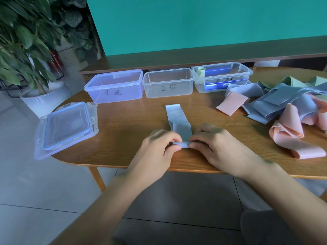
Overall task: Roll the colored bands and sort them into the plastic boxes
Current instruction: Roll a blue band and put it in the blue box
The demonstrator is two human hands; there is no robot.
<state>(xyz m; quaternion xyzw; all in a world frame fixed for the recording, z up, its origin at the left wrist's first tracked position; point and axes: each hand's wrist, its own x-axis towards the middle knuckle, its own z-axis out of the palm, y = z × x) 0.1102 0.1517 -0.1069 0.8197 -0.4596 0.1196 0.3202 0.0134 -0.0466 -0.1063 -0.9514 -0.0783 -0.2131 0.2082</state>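
Wood-grain table (pixel 123 124) fills my view, three clear plastic boxes (pixel 168 83) lined along its far side so each colour has its bin. My left hand (pixel 159 147) and right hand (pixel 212 147) both pinch the near end of a blue band (pixel 178 119), laid flat away from me to roll evenly. Soft, matte, floppy bands (pixel 283 110) wait heaped to the right.

pale blue band (pixel 178 119); pink, blue, green bands (pixel 283 110); teal wall (pixel 194 23).

place: office-like room | cues: teal wall (pixel 194 23), tiled floor (pixel 35 200), potted plant (pixel 23 41), wooden table (pixel 123 124)
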